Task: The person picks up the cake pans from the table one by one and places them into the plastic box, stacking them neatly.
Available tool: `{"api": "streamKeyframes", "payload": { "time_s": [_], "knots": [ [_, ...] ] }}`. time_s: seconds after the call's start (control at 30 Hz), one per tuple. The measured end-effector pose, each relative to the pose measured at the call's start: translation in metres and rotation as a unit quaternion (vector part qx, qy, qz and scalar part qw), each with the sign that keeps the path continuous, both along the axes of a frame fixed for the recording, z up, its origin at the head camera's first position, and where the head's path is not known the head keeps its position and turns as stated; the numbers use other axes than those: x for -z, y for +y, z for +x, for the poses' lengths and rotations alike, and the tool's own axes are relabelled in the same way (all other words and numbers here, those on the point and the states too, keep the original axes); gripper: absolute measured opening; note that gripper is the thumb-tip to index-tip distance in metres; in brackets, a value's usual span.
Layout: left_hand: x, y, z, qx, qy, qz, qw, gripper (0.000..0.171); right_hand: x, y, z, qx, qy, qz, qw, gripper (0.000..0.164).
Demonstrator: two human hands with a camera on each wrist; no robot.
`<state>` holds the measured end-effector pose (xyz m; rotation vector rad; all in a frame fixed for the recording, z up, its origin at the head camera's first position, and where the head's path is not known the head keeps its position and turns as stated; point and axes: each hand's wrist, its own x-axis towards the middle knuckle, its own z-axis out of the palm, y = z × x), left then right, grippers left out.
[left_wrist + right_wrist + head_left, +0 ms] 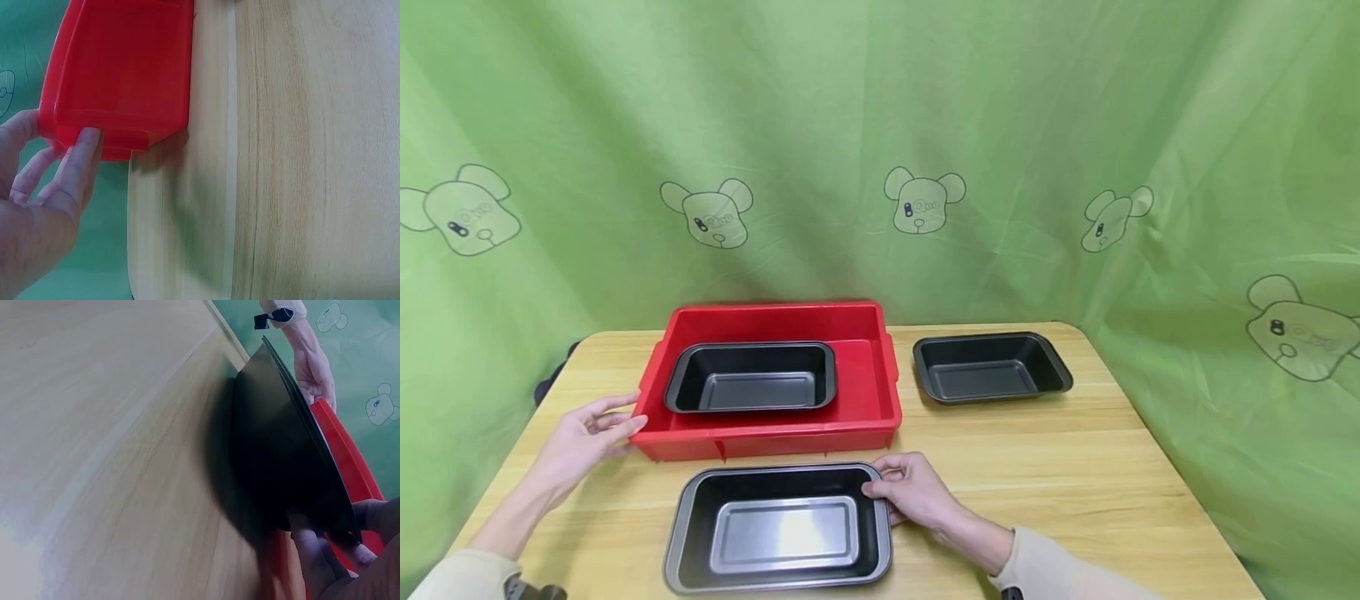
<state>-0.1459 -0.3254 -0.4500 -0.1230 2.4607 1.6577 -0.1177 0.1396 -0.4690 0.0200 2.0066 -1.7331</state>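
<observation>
Green curtain (820, 100) with bear-head outlines behind a light wood table (1000, 500).

Right hand (917, 492): comes in from the right, thumb over the rim, other fingers outside and underneath. Firm pinch on the near pan (696, 525) at its right end, close to the far corner. Left hand (583, 433): fingers loosely spread, not wrapped, tips touching the left end of the red tray (865, 383).

Near pan runs left from the right-hand pinch, just in front of the tray. Can't tell if its base touches the wood. Tray sits beyond that pinch and to its left, with the second pan (758, 390) inside, towards the left hand. Third pan (985, 379) is on the table, beyond the right hand and further right.

Near pan: rectangular, dark, sloped walls, wide greyish rim, shiny recessed base. Rim looks doubled from the right wrist; can't tell if it's one pan or nested.
</observation>
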Motion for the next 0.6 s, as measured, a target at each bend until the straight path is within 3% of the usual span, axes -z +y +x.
{"api": "streamKeyframes", "payload": {
  "time_s": [0.6],
  "knots": [
    [-0.001, 0.001, 0.0, 0.0, -0.003, 0.014, 0.9999, 0.072, -0.008, 0.022, 0.002, 0.009, 0.026, -0.001, 1.0, 0.026]
  ]
}}
